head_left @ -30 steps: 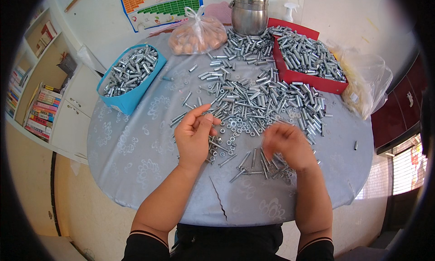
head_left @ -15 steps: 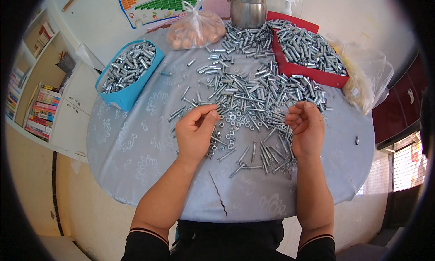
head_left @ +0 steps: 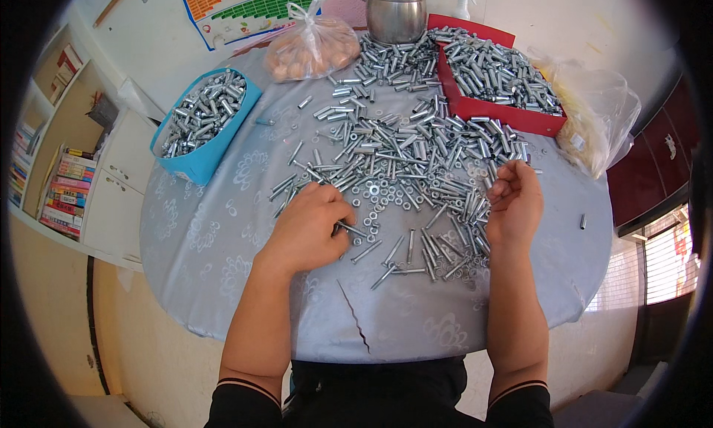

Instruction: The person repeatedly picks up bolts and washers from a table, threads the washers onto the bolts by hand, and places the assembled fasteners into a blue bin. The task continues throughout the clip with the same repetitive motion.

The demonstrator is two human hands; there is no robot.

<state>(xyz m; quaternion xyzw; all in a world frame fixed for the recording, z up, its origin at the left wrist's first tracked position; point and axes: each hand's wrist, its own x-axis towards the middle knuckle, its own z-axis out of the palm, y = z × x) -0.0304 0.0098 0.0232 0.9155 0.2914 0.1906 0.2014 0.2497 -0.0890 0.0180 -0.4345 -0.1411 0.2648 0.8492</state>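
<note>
My left hand (head_left: 306,229) is down at the left edge of a loose pile of metal bolts and sleeves (head_left: 401,149). A long bolt (head_left: 352,228) sticks out between its thumb and curled forefinger. Small nuts and washers (head_left: 373,221) lie just right of that hand. My right hand (head_left: 515,203) is at the pile's right side, palm turned inward and fingers curled. Whatever it holds, if anything, is hidden by the fingers. Several long thin bolts (head_left: 429,255) lie between the two hands.
A blue box (head_left: 204,164) of metal sleeves stands at the left, a red box (head_left: 505,116) of similar parts at the back right. Behind are a tied bag of brownish things (head_left: 312,50), a steel pot (head_left: 396,15) and a clear plastic bag (head_left: 594,123). The grey tablecloth (head_left: 200,279) has a tear.
My left hand has come down, turned palm downward, and closed at a bolt by the nuts. My right hand has shifted slightly right. The view has moved a little.
</note>
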